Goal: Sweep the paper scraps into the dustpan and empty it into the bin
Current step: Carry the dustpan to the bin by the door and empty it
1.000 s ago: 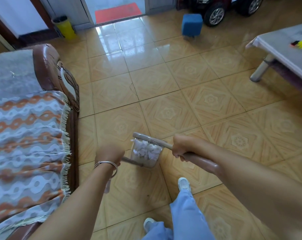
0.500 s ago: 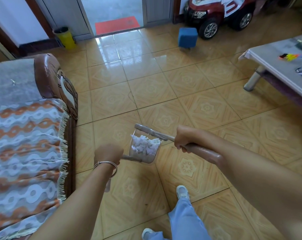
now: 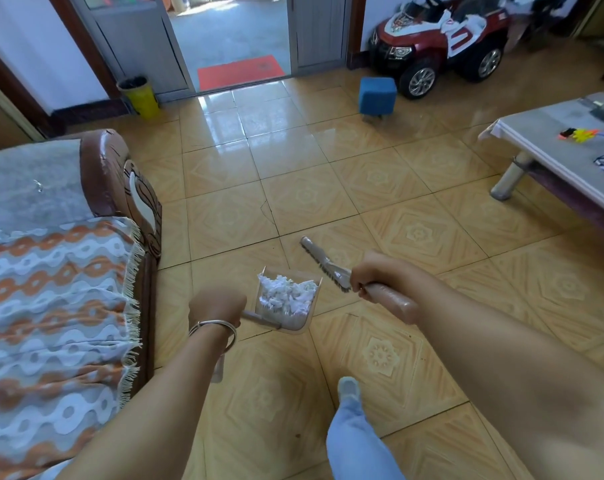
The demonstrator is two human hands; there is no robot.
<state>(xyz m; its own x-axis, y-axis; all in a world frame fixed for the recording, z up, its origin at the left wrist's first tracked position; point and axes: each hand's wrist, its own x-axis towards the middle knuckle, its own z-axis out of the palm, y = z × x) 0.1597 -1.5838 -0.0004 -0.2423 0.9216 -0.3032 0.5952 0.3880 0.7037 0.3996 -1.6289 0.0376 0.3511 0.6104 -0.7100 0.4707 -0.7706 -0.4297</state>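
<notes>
The biggest risk lay in the walk itself: the yellow round plastic bin with a dark liner (image 3: pixel 138 95) stood well apart, by the doorway at the far left of the glossy tan patterned tile floor (image 3: pixel 304 195), and the load had to cross all of that open floor. The tiles shone as if slick, so a hurried step could have jolted the carry. To the left, the brown leather sofa arm (image 3: pixel 120 188) and the fringed orange-and-grey woven throw (image 3: pixel 51 306) crowded the path, and a brush of the elbow there might have tipped the pan.

The translucent grey plastic dustpan (image 3: pixel 286 306) was held off the floor, roughly level, in front of the person's knees. The left hand (image 3: pixel 215 304), a silver bangle on its wrist, was closed around the pan's thin handle. That grip sat far behind the load, so a small roll of the wrist would likely have spilled it.

The right hand (image 3: pixel 371 275) was clenched on the taupe plastic hand brush (image 3: pixel 325 265), which pointed forward, apart from the pan and no longer guarding its mouth.

The shredded white paper scraps (image 3: pixel 286 294) were heaped above the pan's rim, light and loose; a draught from the open door could probably have lifted the top pieces.
</notes>
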